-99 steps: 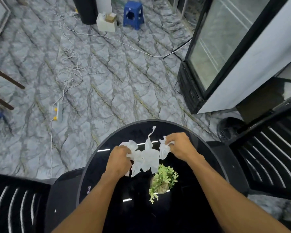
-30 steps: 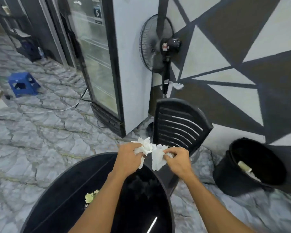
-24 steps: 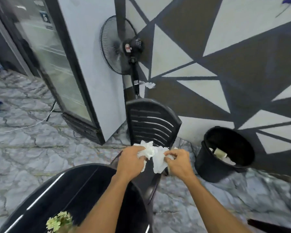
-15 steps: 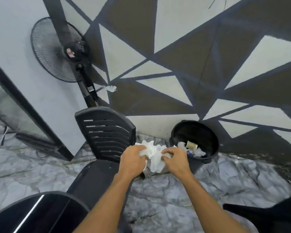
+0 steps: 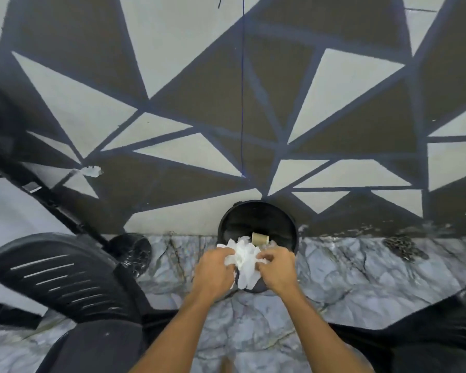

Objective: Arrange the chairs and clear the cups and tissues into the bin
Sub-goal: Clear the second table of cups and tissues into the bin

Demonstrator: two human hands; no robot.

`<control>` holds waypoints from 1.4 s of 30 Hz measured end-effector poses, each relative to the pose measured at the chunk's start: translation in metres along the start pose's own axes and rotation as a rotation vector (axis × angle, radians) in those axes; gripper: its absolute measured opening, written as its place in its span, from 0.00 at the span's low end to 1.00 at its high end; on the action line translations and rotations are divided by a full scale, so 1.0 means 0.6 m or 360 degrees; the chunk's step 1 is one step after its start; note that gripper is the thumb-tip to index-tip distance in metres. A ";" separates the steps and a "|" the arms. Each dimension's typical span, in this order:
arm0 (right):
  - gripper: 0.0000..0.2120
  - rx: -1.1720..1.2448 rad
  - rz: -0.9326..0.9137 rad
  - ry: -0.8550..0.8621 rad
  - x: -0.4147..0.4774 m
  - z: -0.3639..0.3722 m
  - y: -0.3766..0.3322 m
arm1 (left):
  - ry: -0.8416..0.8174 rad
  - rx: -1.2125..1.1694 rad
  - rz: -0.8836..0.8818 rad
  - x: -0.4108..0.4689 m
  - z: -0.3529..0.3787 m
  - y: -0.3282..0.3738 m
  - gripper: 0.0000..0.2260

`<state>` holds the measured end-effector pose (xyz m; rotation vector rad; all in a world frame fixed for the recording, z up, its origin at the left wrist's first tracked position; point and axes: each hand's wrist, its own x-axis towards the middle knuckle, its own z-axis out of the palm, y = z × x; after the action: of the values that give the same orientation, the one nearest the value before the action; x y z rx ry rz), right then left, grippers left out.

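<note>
Over the near rim of the bin point(image 5: 256, 211), two hands hold crumpled tissues point(image 5: 244, 261).
The left hand point(image 5: 215, 270) and right hand point(image 5: 279, 269) each pinch the white wad with curled fingers, one on each side. A tan cup point(image 5: 260, 239) lies inside the bin, which stands on the floor point(image 5: 347, 270) against the painted wall point(image 5: 172, 76). A black chair point(image 5: 65, 275) is to its left.

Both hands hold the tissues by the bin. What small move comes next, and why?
Probably ease forward a little and let go. The left hand and right hand both grip the crumpled white tissues at the near rim of the round black bin, whose open mouth, with a tan paper cup inside, lies just beyond.
</note>
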<state>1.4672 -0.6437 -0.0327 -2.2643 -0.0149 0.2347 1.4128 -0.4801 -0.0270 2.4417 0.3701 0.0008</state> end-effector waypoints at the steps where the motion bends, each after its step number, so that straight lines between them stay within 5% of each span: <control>1: 0.08 -0.0005 0.0034 -0.0012 0.025 0.002 0.012 | -0.0030 0.0008 0.0006 0.022 0.014 0.002 0.12; 12: 0.07 -0.0043 0.0351 -0.0022 0.307 -0.012 0.051 | -0.0185 -0.0127 0.0016 0.312 0.104 0.040 0.15; 21: 0.10 -0.0025 0.0310 -0.0146 0.507 0.024 0.079 | -0.0090 -0.0231 -0.0176 0.485 0.158 0.051 0.08; 31: 0.10 -0.0328 0.0189 -0.0473 0.707 0.205 0.234 | -0.0054 -0.0314 -0.0732 0.614 0.385 -0.118 0.15; 42: 0.09 -0.0540 0.0150 -0.0632 0.896 0.484 0.445 | 0.0022 -0.0173 -0.0834 0.759 0.652 -0.350 0.13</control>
<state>1.9266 -0.5492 -0.5067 -2.5180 -0.1679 0.7797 1.8312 -0.4449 -0.5048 2.1731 0.9775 -0.1829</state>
